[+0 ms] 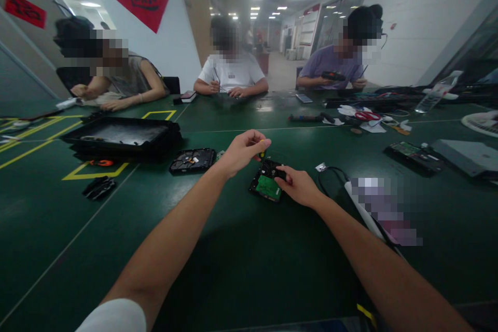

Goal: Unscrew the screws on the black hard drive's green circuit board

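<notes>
A hard drive (268,181) with a green circuit board lies on the green table in front of me. My left hand (249,150) is closed on a small yellow and black screwdriver (262,155), held upright over the drive's far edge; its tip is too small to make out. Fingers of my right hand (293,181) are pressed together on the drive's right edge, gripping it. To the left of my left forearm lies another hard drive (192,160), dark with a round outline on top.
Black trays (124,132) are stacked at the left, near a dark bundle (99,188). At the right are a white power strip (363,210), another drive (414,157), a grey metal box (467,155) and a bottle (438,93). Three people sit across the table.
</notes>
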Tool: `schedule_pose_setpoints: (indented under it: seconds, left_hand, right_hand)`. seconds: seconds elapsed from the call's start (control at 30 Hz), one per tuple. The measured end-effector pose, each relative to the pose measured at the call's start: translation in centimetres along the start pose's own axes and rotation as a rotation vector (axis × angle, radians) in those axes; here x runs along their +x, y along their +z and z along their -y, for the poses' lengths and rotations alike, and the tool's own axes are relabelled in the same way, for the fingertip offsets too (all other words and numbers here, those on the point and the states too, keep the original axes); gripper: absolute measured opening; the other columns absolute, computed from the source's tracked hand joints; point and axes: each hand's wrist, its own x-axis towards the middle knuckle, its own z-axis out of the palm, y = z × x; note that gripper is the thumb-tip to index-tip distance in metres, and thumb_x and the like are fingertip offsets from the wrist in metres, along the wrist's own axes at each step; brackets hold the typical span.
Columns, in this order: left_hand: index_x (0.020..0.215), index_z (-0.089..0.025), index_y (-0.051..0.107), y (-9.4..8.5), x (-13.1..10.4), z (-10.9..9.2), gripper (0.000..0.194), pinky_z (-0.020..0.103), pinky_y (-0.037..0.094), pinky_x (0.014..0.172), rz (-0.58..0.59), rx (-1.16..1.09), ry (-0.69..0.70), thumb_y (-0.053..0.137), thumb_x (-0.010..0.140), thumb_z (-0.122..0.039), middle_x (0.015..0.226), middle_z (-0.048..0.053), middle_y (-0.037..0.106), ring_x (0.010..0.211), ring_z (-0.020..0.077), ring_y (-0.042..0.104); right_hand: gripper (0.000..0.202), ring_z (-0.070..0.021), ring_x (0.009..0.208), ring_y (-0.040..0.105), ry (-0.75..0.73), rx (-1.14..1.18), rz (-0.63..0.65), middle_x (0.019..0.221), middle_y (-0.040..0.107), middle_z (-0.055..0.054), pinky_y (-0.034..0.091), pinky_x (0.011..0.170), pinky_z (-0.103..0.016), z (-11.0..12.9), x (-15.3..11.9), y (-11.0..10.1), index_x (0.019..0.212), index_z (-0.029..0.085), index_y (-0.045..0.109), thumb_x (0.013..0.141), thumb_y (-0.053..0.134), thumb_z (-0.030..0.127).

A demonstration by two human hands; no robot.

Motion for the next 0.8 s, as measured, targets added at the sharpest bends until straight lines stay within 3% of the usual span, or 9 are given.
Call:
schedule_pose_setpoints:
  seconds: [0.43,0.8]
  left_hand:
    - [0.089,-0.019,0.062,0.14,-0.04,-0.02,0.041,0.023,0.051,0.061,-0.03,0.032,-0.007,0.079,0.086,-0.055,0.08,0.0,0.06,0.073,0.0127,0.059]
    - [0.086,-0.019,0.06,-0.02,0.25,0.3,0.036,0.022,0.049,0.059,-0.048,0.097,0.088,0.077,0.089,-0.05,0.076,-0.001,0.058,0.068,0.011,0.056]
  right_hand:
    - [0.043,-0.0146,0.065,0.06,-0.006,-0.001,0.003,0.077,0.068,0.002,0.035,0.061,-0.028,-0.07,0.02,0.05,0.144,0.021,0.059,0.105,0.058,0.038]
    - [0.043,-0.0159,0.066,0.06,-0.009,-0.016,-0.01,0.076,0.068,0.001,0.034,0.061,-0.029,-0.26,0.04,0.25,0.143,0.019,0.061,0.104,0.058,0.039]
